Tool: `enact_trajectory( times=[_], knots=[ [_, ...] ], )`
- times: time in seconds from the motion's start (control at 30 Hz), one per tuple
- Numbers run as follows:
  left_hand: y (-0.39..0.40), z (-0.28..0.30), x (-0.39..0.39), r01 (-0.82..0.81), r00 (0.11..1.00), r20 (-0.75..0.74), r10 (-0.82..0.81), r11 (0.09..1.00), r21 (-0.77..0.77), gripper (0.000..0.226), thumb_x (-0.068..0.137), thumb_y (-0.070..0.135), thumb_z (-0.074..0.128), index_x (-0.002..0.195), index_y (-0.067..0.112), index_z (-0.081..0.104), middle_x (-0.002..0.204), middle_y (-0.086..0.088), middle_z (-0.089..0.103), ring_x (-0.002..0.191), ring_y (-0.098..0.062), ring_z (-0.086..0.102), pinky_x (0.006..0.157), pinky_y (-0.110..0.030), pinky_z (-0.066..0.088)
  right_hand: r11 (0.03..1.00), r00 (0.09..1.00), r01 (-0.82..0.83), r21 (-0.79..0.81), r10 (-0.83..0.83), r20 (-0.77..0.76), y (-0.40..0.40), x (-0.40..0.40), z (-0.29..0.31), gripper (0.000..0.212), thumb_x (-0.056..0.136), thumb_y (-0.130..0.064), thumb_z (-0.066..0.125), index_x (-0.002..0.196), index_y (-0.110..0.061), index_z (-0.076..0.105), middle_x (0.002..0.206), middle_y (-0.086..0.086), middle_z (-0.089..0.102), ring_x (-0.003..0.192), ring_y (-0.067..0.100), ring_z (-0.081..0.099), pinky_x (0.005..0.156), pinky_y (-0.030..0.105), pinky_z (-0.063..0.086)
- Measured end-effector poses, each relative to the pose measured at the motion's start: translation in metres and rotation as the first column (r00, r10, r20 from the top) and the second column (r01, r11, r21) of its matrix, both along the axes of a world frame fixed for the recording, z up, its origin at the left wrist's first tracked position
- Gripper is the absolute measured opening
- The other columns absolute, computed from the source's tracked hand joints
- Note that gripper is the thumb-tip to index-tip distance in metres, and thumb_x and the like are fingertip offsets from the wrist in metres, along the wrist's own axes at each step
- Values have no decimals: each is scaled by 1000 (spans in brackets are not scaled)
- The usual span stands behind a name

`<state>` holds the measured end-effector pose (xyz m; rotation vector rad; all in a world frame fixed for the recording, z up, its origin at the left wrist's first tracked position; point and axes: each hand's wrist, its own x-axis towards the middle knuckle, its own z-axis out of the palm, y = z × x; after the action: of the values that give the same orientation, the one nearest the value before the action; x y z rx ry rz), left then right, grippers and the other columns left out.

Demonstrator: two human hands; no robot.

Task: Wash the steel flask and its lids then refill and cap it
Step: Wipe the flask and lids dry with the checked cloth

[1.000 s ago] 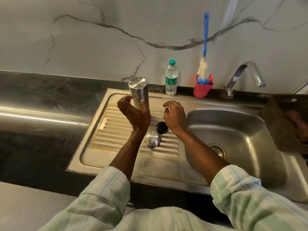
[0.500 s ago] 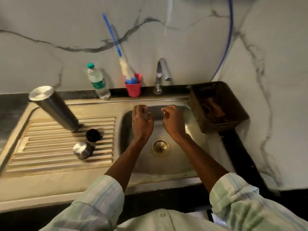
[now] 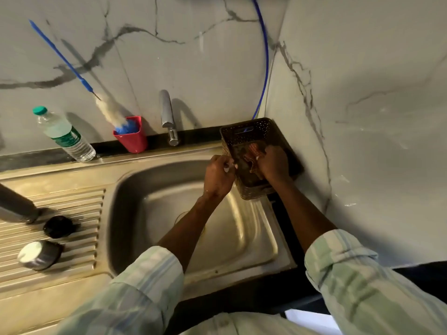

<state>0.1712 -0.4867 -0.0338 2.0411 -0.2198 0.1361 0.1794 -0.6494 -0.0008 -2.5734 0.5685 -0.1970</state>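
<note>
— Where is the single view taken from?

— From the person's head, standing at the front edge of the sink (image 3: 271,240), looking forward and steeply down. It is wide-angle, so the marble wall (image 3: 193,68) bends above the sink.

— How near?

— Close: both sleeves fill the bottom edge, and the forearms reach away from the lens over the basin.

— Which way does it face?

— Toward the tap (image 3: 167,112) behind the sink, turned a little toward the corner on the sink's right, where the brown basket (image 3: 244,131) stands. The drainboard (image 3: 60,238) left of the sink is cut by the frame's left edge.

— Any second view sharing this?

— No, only this one.
</note>
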Motion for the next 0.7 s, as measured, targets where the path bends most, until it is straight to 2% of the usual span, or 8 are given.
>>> enact_trajectory(
  times=[0.1,0.17,0.27,0.37,0.47,0.53,0.6,0.7],
  knots=[
    [-6,2,4,-14,1000,-24,13,1000,-12,6,89,9,69,89,12,64,96,-2,62,82,-16,60,72,-24,51,996,973,-80,-29,72,-220,-5,10,-4,47,83,-32,71,120,-4,63,120,19,64,112,36,59,94,41,49],
    [-9,3,4,-19,998,-59,18,1000,-19,11,89,8,69,86,17,62,96,-2,63,83,-15,59,70,-18,48,993,957,-104,-47,87,-277,-5,12,-2,45,87,-31,68,123,-5,61,124,18,62,115,35,58,96,41,48],
    [-11,2,4,-38,996,-82,36,999,-19,12,89,8,68,86,19,62,97,-3,64,84,-14,60,66,-11,43,994,967,-91,-68,71,-246,-4,12,1,37,95,-24,57,126,-3,59,128,18,59,120,35,55,100,41,44],
    [-11,2,3,-48,995,-83,47,999,-12,9,90,10,68,88,18,63,96,-2,64,84,-13,59,64,-6,39,998,984,-60,-28,55,-172,-3,10,7,34,101,-22,45,126,-3,58,127,17,61,117,33,57,96,36,45],
    [-10,4,1,-71,996,-58,69,996,-48,6,92,13,66,90,16,62,96,-3,64,83,-13,58,66,-10,40,998,995,-12,67,19,-98,-3,9,13,34,100,-24,50,125,-2,58,123,16,63,113,31,60,84,30,44],
    [-6,6,0,-109,994,-27,107,990,-86,2,93,13,66,93,13,64,99,-6,65,85,-14,59,68,-13,42,978,998,44,204,-35,-44,-4,8,19,39,98,-31,56,120,0,62,117,15,66,107,30,63,78,27,43],
    [1,9,-1,-158,987,1,159,981,-109,5,93,12,66,97,10,66,103,-6,64,86,-12,60,68,-7,43,891,996,77,448,-89,6,-7,8,23,40,96,-32,59,119,0,63,112,13,68,96,24,64,76,26,46],
    [15,12,-3,-248,966,33,255,957,-151,8,93,12,64,100,8,67,105,-6,65,86,-9,59,69,-4,44,591,996,73,803,-87,-26,-7,-4,28,27,91,-11,60,116,-1,63,108,10,67,95,24,63,89,34,51]
  ],
)
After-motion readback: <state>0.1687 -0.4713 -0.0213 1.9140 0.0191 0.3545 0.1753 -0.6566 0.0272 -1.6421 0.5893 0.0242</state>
